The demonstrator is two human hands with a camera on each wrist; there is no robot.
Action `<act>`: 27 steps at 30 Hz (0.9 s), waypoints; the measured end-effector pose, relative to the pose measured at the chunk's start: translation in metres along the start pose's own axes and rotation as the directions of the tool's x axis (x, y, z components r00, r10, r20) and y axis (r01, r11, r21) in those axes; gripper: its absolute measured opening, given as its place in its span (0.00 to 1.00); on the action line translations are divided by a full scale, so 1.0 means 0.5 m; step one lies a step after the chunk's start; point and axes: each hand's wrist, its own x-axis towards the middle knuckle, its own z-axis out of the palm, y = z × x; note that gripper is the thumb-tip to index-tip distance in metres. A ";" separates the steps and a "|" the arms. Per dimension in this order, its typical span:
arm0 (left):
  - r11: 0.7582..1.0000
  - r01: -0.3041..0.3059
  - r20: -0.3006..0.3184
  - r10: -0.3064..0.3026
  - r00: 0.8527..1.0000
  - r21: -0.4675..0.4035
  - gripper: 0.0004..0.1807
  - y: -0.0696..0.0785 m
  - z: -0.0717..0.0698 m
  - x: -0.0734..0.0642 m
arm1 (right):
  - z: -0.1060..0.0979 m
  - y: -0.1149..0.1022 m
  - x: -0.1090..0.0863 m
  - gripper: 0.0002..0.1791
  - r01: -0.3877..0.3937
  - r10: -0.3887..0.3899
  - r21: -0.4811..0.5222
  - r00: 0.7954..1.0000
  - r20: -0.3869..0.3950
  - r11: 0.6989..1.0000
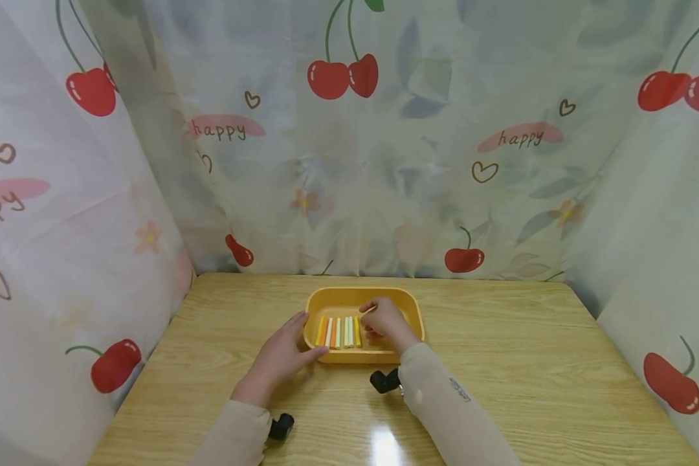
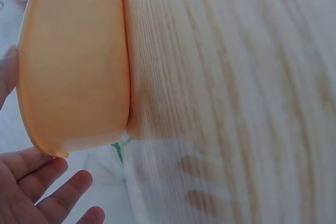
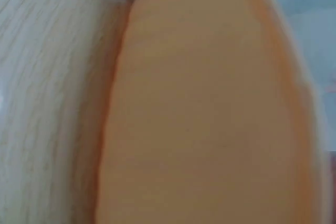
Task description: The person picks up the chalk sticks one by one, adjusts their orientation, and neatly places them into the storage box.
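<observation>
A row of thin chalk-like sticks [image 1: 338,332] in yellow, orange and white lies side by side in the left part of a yellow-orange tray [image 1: 349,356]. My left hand [image 1: 282,349] spans the tray's near left corner, thumb on the front rim and fingertips at the left rim. In the left wrist view, its other fingers [image 2: 68,187] spread out past the tray's edge. My right hand [image 1: 386,321] reaches over the front rim into the tray, fingers bent just right of the last yellow stick [image 1: 358,331]. I cannot tell whether those fingers hold anything.
The tray stands on a wood-grain table [image 1: 501,362] near its back edge. A cherry-print curtain [image 1: 355,194] hangs behind and on both sides. Black wrist devices [image 1: 281,427] stick out from both sleeves. The right wrist view is blurred and filled by the tray's side.
</observation>
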 end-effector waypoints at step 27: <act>1.000 -0.011 0.004 0.011 1.000 0.004 0.52 0.004 -0.001 -0.004 | -0.122 -0.037 -0.104 0.10 0.149 -0.148 0.001 0.984 -0.099 0.989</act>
